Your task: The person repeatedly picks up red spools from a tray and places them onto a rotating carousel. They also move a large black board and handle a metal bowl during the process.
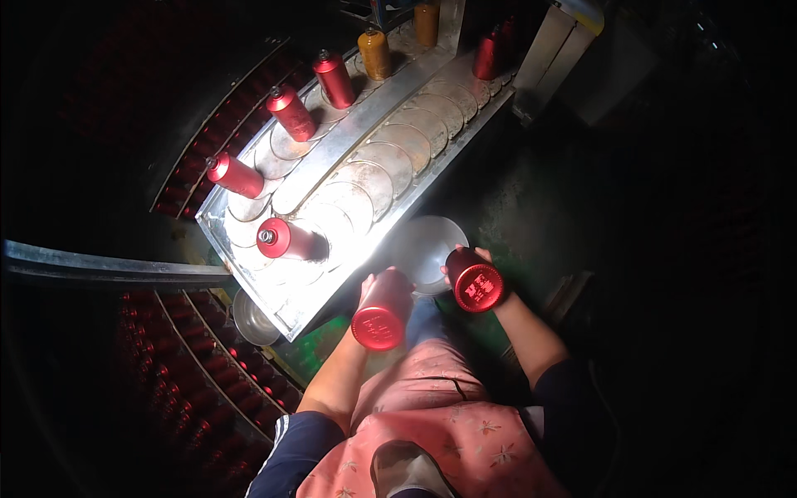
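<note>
My left hand [366,287] is wrapped round a red metal bottle [384,309], tilted so its embossed base faces up toward me. In my right hand [484,255] is a second red bottle [476,282], its stamped base likewise turned up at me. Both bottles are held in front of my apron, apart from each other, with their necks hidden. Beyond them, a round metal basin [436,241] sits close to the conveyor [320,166] of overlapping round plates. The nearest bottle standing on the conveyor is red [286,239], with an open silvery neck.
Several more red bottles [290,114] and yellow bottles [374,55] stand along the conveyor's far lane. A metal bowl [255,319] is by its near left corner. Rows of red bottles [199,398] fill the dim left side. A metal post [556,62] rises at the right end.
</note>
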A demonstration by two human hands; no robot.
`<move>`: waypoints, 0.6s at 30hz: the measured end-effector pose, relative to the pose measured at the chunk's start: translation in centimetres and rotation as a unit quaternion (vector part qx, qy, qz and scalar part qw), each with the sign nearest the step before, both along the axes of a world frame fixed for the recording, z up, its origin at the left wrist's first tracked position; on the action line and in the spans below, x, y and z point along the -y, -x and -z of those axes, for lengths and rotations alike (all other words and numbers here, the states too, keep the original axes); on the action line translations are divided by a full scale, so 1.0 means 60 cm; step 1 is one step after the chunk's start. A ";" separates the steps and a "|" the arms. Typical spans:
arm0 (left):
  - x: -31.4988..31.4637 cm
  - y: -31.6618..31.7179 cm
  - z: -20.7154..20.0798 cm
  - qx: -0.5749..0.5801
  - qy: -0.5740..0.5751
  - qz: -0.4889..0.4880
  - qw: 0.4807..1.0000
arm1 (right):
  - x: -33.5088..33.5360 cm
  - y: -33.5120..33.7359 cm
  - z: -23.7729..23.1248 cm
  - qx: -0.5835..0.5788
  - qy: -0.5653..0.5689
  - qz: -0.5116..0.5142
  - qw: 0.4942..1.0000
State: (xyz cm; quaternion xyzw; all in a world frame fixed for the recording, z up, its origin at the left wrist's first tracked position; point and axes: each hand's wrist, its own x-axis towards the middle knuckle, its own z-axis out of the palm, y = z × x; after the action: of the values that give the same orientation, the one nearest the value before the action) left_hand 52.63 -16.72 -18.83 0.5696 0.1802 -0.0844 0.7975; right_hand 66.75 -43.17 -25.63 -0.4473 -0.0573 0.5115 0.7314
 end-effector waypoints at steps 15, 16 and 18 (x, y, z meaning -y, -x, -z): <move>-0.028 -0.183 -0.052 -0.037 -0.184 0.223 0.957 | -0.077 -0.123 -0.077 -0.551 -0.446 -0.052 0.703; -0.030 -0.179 -0.033 0.002 -0.316 0.274 0.908 | -0.074 -0.118 -0.065 -0.554 -0.438 -0.061 0.705; -0.045 -0.208 -0.081 0.072 -0.363 0.307 0.877 | -0.076 -0.142 -0.066 -0.612 -0.419 -0.152 0.653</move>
State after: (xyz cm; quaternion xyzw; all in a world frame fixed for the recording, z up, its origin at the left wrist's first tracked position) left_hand 65.13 -14.03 -13.97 0.8501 -0.0434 -0.2128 0.4798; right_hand 75.27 -38.58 -21.66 0.3358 0.1284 0.6953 0.6224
